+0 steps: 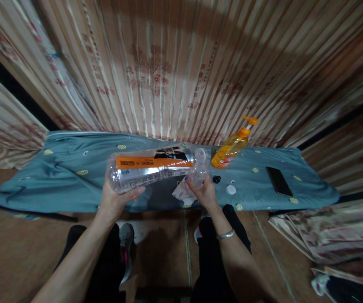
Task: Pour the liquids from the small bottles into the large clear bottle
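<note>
Holding a clear plastic bottle [154,166] sideways just above the counter [58,176]: left hand [115,198] wrapped round its base, right hand [203,191] pinching the neck end. Best to brace the base firmly and turn only at the neck, clear of the orange pump bottle [231,145] behind.

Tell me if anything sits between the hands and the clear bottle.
Nothing visible does. The left hand grips the clear bottle at its base, and the right hand touches its neck end. The orange pump bottle, black cap, white cap and phone sit apart on the blue cloth.
</note>
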A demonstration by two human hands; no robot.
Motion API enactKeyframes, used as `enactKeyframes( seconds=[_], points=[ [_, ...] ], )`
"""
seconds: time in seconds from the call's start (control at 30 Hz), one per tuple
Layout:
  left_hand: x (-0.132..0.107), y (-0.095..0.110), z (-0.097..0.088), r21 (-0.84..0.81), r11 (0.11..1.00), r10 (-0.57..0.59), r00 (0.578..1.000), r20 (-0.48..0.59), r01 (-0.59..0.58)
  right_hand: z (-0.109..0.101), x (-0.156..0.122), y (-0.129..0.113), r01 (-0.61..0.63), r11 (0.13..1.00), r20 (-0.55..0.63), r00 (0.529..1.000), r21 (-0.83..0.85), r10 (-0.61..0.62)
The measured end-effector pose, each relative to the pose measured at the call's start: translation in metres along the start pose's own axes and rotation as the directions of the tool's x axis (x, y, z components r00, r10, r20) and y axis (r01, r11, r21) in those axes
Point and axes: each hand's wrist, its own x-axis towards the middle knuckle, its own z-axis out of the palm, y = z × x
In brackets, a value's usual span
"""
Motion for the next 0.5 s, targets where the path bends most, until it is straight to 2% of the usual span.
enactKeyframes(
  seconds=[0.17, 0.5],
  points=[
    [-0.0004, -0.0014, -0.0006, -0.03, 0.996, -0.081, 0.997, -0.014, 0.081, 0.0013, 0.0, 0.0016, -0.009, 1.0, -0.003, 1.0, 0.007, 0.009],
    [-0.0001, -0.0071, -0.0064, -0.001, 0.996, -0.087, 0.996, -0.005, 0.087, -0.0003, -0.0005, 0.0001, 0.01, 1.0, -0.006, 1.0, -0.008, -0.01]
  ],
)
